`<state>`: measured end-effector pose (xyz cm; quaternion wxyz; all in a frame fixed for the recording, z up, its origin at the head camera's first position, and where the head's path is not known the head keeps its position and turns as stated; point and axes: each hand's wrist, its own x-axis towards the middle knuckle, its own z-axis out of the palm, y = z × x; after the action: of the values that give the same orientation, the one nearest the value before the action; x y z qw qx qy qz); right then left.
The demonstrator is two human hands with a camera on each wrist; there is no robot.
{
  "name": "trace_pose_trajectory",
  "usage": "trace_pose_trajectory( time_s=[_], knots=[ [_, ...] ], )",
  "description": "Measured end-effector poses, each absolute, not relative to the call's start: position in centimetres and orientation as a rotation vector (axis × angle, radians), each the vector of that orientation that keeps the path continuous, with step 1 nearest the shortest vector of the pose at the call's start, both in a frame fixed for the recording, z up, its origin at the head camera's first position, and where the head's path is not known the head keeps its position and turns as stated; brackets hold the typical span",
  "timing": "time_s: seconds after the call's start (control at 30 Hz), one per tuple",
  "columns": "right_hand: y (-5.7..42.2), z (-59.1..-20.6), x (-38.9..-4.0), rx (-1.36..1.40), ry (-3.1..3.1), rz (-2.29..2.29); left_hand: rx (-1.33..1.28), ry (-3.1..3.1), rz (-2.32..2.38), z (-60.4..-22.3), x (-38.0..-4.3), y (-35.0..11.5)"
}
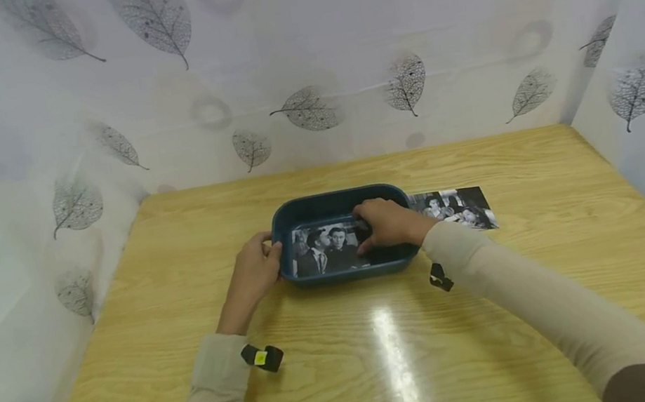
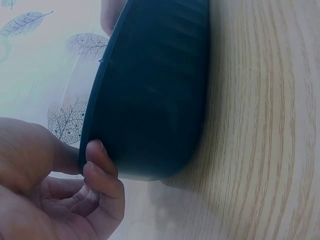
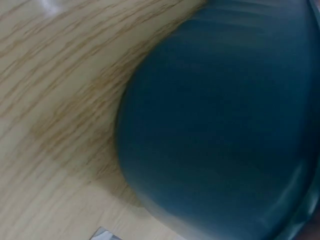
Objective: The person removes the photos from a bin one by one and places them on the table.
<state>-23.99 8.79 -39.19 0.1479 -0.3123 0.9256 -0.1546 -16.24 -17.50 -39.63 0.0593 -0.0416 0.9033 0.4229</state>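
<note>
A dark blue-green rectangular plastic tub (image 1: 348, 275) stands on the wooden table. Inside it lies a black-and-white photo (image 1: 324, 250) of two people. At the tub's left end, my left hand (image 1: 253, 269) grips the rim; in the left wrist view the thumb is on one side of the rim and curled fingers (image 2: 106, 182) on the other. My right hand (image 1: 390, 222) reaches over the right end into the tub, its curved fingers and thumb at the photo's right edge. Its fingertips are partly hidden, and the right wrist view shows only the tub's outer wall (image 3: 215, 120).
A second black-and-white print (image 1: 467, 209) lies on the table to the right of the tub, partly covered by the right hand and wrist. Behind the table (image 1: 338, 369) hangs a pale cloth (image 1: 327, 36) with leaf prints, which also runs along both sides.
</note>
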Motion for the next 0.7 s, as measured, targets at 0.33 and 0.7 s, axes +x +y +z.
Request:
trace_pose_trajectory(
  time_s=[0.33,0.7],
  knots=[
    [8.8,-39.9,-24.2,-0.950,2.698,-0.402,-0.115,2.748,1.273,-39.7,-16.3,-17.4],
    [8.8,-40.3,-24.4,-0.936,2.679,-0.455,-0.136,2.738,1.283,-39.7,-16.3,-17.3]
  ],
)
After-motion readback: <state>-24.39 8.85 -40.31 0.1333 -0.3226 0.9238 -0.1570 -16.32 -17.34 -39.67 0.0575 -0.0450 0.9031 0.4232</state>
